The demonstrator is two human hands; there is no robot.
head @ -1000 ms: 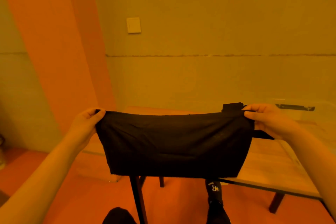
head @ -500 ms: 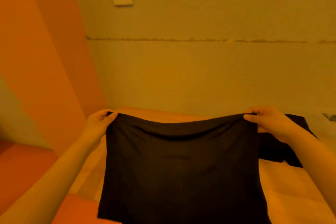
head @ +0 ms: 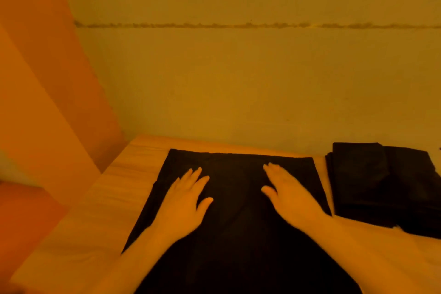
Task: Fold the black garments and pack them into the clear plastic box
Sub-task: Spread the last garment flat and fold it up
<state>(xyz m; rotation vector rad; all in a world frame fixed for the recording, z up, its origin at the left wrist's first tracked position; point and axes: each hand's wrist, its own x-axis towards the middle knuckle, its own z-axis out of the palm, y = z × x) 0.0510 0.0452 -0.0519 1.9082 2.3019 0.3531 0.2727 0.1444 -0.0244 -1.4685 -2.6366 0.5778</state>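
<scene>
A black garment (head: 236, 222) lies spread flat on the wooden table (head: 105, 198), reaching from near the far edge down past the bottom of the view. My left hand (head: 186, 200) rests palm down on its left half with fingers straight. My right hand (head: 288, 194) lies flat on its right half, fingers straight too. To the right sits a second black garment (head: 381, 186) in a folded pile, apart from both hands. The clear plastic box is not in view.
The table's left edge runs diagonally from the far corner (head: 136, 141) toward the lower left, with an orange floor (head: 26, 217) beyond it. A plain wall (head: 238, 79) stands right behind the table's far edge.
The garment, held up by its top corners before, now lies flat on the table. Both hands let go of the corners and moved onto the cloth, palms down. The view has tilted downward.
</scene>
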